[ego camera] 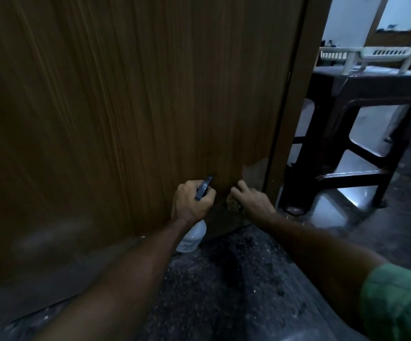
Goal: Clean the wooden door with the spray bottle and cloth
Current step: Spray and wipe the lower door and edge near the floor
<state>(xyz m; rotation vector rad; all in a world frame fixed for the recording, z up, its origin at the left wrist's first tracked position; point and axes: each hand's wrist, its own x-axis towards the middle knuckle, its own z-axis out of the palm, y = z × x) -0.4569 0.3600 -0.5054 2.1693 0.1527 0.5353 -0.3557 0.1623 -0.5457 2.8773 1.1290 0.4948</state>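
View from the head camera, looking down at the lower part of a wooden door (125, 107) that fills the left and centre of the scene. The left hand (191, 203) grips the neck of a spray bottle (193, 236), fingers curled round it below the dark trigger head, whose nozzle points at the door face. The bottle's pale, translucent body hangs below the hand, just above the dark speckled floor (236, 279) at the door's bottom edge. The right hand (253, 201) presses a cloth (232, 203) against the door near its lower right corner; only a small mottled part of the cloth shows beside the hand, and whether the fingers curl round it cannot be told. The two hands lie close together but apart, the bottle's hand to the left. A pale worn patch marks the door just above the right hand. Far right, beyond the door's edge, stands a dark plastic table (372, 94) bearing a white basket (372, 55). A green sleeve (401, 303) shows at near right.
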